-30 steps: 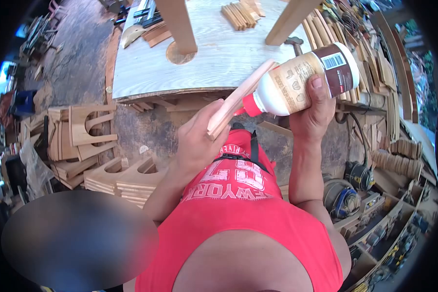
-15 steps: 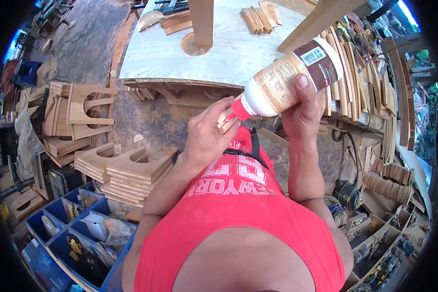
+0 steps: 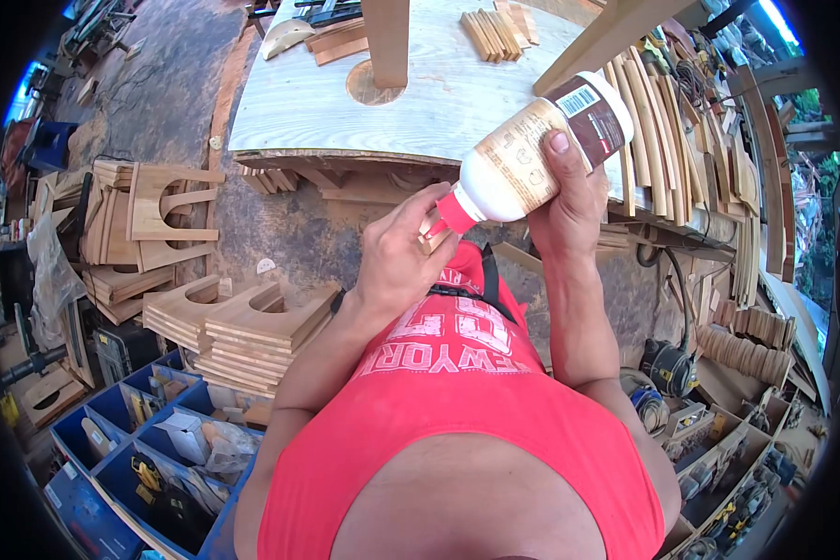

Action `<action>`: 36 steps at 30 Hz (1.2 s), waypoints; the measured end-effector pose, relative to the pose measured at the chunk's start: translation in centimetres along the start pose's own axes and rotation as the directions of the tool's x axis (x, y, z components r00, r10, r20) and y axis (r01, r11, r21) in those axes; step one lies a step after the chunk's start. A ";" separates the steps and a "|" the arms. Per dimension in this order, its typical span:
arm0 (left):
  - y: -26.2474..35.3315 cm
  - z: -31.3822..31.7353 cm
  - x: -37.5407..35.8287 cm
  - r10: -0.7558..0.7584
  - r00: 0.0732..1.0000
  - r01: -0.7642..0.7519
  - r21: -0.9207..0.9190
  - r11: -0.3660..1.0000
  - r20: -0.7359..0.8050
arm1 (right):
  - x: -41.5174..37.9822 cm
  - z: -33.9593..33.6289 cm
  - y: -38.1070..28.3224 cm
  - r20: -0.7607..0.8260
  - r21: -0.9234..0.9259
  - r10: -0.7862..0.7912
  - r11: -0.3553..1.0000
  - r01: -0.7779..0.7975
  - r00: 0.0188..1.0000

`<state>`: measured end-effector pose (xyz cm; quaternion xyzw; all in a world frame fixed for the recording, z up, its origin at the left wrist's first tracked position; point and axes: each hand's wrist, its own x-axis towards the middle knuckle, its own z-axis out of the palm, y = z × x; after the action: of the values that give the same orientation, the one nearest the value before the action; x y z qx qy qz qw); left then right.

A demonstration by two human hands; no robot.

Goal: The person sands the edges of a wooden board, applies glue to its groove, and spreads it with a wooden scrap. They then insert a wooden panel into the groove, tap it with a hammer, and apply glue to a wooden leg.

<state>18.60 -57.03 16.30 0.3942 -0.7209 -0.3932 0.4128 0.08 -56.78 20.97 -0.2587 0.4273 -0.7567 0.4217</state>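
My right hand is wrapped round a large white glue bottle with a tan and brown label. The bottle is tilted, its red cap pointing down to the left. Between the fingers of my left hand are small wooden pieces, mostly hidden by the fingers and the cap. The red nozzle is at these pieces; whether glue comes out cannot be made out. Beyond my hands is the pale worktable, with upright wooden legs and a stack of short strips on it.
Cut wooden panels are stacked at the left, above a blue divided bin. Long curved slats lie along the right side. A yellow and black power tool and a wooden tool tray are at the lower right.
The bottle and my right hand have moved a little left and down. My left hand has stayed nearly in place, still holding the wooden pieces.
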 end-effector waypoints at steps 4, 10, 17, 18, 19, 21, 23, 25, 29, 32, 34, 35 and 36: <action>-0.3 -0.1 0.0 0.018 1.000 -0.018 0.003 1.000 -0.006 | -0.1 0.0 0.3 0.004 0.012 -0.002 1.000 0.002 1.000; -0.5 -0.2 -0.5 0.000 1.000 0.000 -0.029 1.000 -0.003 | -0.1 -0.4 0.8 -0.005 0.009 -0.008 1.000 0.008 1.000; -0.9 -0.3 -1.0 -0.054 0.998 0.053 -0.041 0.998 -0.012 | 0.5 -1.8 2.2 -0.011 -0.069 -0.066 0.995 0.066 0.998; -1.1 -0.4 -1.1 -0.067 0.998 0.066 -0.045 0.997 -0.014 | 0.6 -1.9 2.2 -0.018 -0.072 -0.072 0.995 0.070 0.997; -1.3 -0.4 -1.2 -0.040 0.999 0.040 -0.034 0.999 -0.015 | 0.7 -2.0 2.3 -0.025 -0.069 -0.068 0.995 0.066 0.997; -1.9 -0.6 -1.4 0.013 1.000 -0.013 -0.009 1.000 -0.016 | 1.2 -2.5 2.6 -0.040 -0.061 -0.059 0.997 0.057 0.997; -2.1 -0.7 -1.7 -0.004 1.000 0.004 -0.003 1.000 -0.015 | 1.6 -2.6 2.9 -0.067 -0.021 -0.060 0.998 0.059 0.996; -2.3 -0.7 -2.1 -0.045 0.999 0.045 -0.004 0.999 -0.008 | 2.0 -3.0 3.3 -0.084 -0.011 -0.054 0.999 0.053 0.995; -2.2 -1.0 -2.5 -0.149 0.989 0.149 0.008 0.989 0.019 | 3.1 -4.4 4.4 -0.089 -0.050 -0.043 0.998 0.038 0.995; -2.9 -1.1 -3.1 -0.214 0.976 0.214 -0.011 0.977 0.026 | 3.9 -5.4 5.2 -0.094 -0.107 -0.059 0.993 0.048 0.994; -3.9 -1.1 -3.6 -0.272 0.962 0.274 -0.039 0.961 0.031 | 4.6 -6.3 6.0 -0.101 -0.170 -0.090 0.983 0.072 0.991; -4.5 -1.3 -4.0 -0.308 0.951 0.310 -0.054 0.949 0.033 | 4.9 -6.7 6.5 -0.102 -0.208 -0.114 0.974 0.091 0.988; -5.0 -1.3 -4.4 -0.345 0.938 0.347 -0.070 0.935 0.036 | 5.3 -7.2 6.8 -0.102 -0.247 -0.137 0.963 0.109 0.985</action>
<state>22.51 -55.35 11.05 0.4945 -0.6298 -0.4907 0.3435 -5.17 -60.14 11.61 -0.2889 0.5231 -0.7380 0.3134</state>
